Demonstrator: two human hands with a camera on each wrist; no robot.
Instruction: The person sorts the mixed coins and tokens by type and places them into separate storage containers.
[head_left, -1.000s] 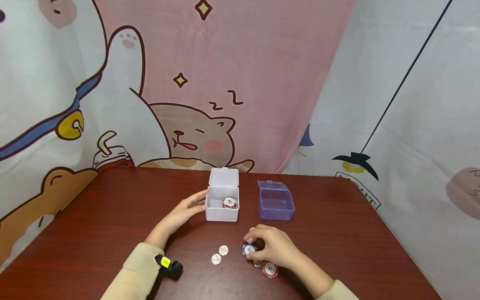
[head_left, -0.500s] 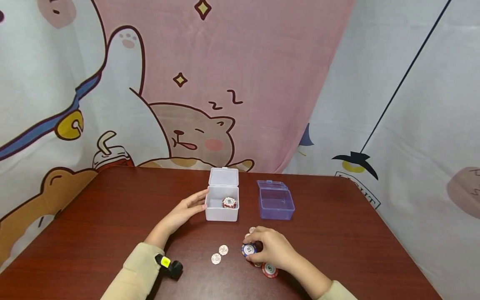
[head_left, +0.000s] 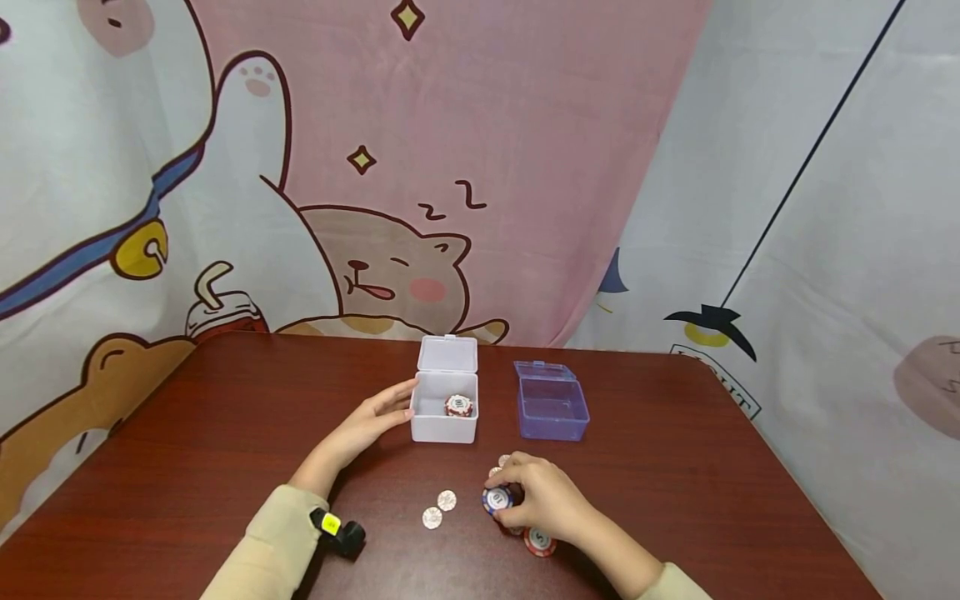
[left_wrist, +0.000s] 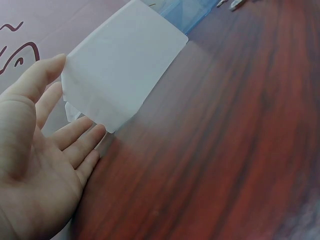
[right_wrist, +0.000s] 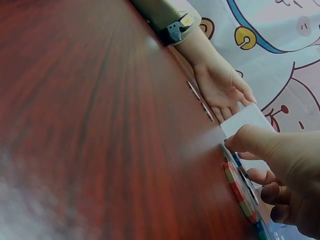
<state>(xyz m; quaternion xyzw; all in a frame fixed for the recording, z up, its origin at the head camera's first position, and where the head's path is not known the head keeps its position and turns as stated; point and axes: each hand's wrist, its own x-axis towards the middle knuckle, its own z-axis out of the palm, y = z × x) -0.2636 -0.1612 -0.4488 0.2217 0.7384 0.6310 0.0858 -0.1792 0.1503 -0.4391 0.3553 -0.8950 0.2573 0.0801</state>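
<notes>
With its fingers fairly straight, my left hand [head_left: 367,423] touches the left side of an open white plastic box [head_left: 444,429]. Inside that box lie red-edged poker chips [head_left: 458,406]. In the left wrist view, thumb and fingertips of the left hand [left_wrist: 47,150] meet the box wall [left_wrist: 125,60]. My right hand [head_left: 547,498] pinches a blue poker chip [head_left: 497,500] marked 10, close to the tabletop. A red poker chip [head_left: 539,542] lies under the right wrist, with a pale chip partly hidden beside it. The right wrist view shows the red chip [right_wrist: 237,187] below the right hand [right_wrist: 290,170].
An open translucent purple box [head_left: 553,429] stands right of the white one. Two pale chips [head_left: 439,509] lie between the hands. More pale chips [head_left: 504,460] lie just beyond the right fingers. A patterned curtain [head_left: 525,167] hangs behind the brown table [head_left: 675,467].
My right hand has shifted slightly, and pale chips beyond its fingers show more than at first. It stays at the blue poker chip. The left hand has not moved from the white box.
</notes>
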